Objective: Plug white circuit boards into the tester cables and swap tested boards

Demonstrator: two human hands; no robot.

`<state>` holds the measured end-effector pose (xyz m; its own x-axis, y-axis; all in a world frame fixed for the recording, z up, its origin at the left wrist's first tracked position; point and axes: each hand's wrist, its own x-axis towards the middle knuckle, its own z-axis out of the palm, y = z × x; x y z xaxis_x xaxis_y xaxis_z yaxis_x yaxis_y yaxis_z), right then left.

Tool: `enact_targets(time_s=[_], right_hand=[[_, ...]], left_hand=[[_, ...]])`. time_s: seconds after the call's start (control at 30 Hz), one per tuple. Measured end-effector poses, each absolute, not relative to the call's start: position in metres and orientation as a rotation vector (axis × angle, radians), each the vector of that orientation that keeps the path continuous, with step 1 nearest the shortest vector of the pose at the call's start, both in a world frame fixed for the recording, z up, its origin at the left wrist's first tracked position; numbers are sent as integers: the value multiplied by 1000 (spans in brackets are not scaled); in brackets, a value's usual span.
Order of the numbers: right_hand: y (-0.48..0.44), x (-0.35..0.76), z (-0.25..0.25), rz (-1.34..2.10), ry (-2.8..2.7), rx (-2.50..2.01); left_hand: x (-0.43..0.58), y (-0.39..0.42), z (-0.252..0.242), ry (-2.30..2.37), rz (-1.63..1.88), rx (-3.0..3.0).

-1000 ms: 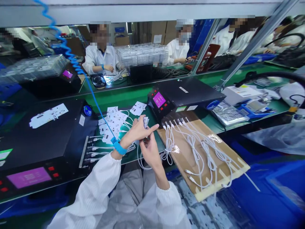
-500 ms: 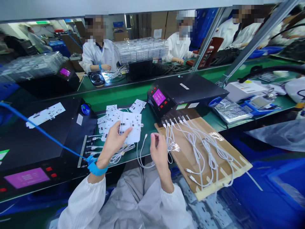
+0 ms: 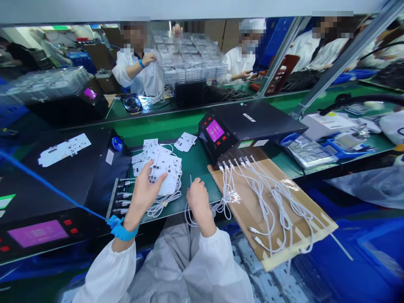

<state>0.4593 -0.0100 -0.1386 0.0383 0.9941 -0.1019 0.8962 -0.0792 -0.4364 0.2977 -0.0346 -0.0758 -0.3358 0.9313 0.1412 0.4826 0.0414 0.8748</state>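
Note:
My left hand (image 3: pixel 145 185), with a blue strap round its wrist, grips the edge of a white circuit board (image 3: pixel 167 176) between thumb and fingers. This board is held over a heap of similar white boards (image 3: pixel 150 147) on the green bench. To the right, my right hand (image 3: pixel 198 200) is closed with its fingers curled on a white cable (image 3: pixel 187 213). A thin end of that cable shows just left of the fingers, and its loop hangs at the bench edge. The exact grip is hidden by my knuckles.
Bundled white cables run from a black tester (image 3: pixel 249 126) across a cardboard sheet (image 3: pixel 243 227). Another black tester (image 3: pixel 57 193), with a board (image 3: pixel 65 149) on top, stands left. A blue cord (image 3: pixel 63 189) leads to my wrist. Co-workers sit opposite near stacked clear trays (image 3: pixel 192 59).
My right hand has moved slightly left and down and closed on the cable. The left hand has shifted left with the board. Opposite, a co-worker has raised their hands to the clear trays.

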Motion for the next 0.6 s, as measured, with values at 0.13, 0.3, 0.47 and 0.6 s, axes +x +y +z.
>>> enact_targets(time_s=[0.13,0.3,0.47,0.6], right_hand=[[-11,473,-146,608,-1860,-1972],[-37,495,-152,1056,-1271,-1410],[-68,504,-141,1152,-1006,-1208],[-73,503,-134,1079,-997,-1195]], left_hand=[[299,-39,-80,1799,1218,1362],[302,-44,-79,1637,1156,1288],[304,-46,-77,1616,1112,1231],[305,-48,-73,1623,1084,1252]])
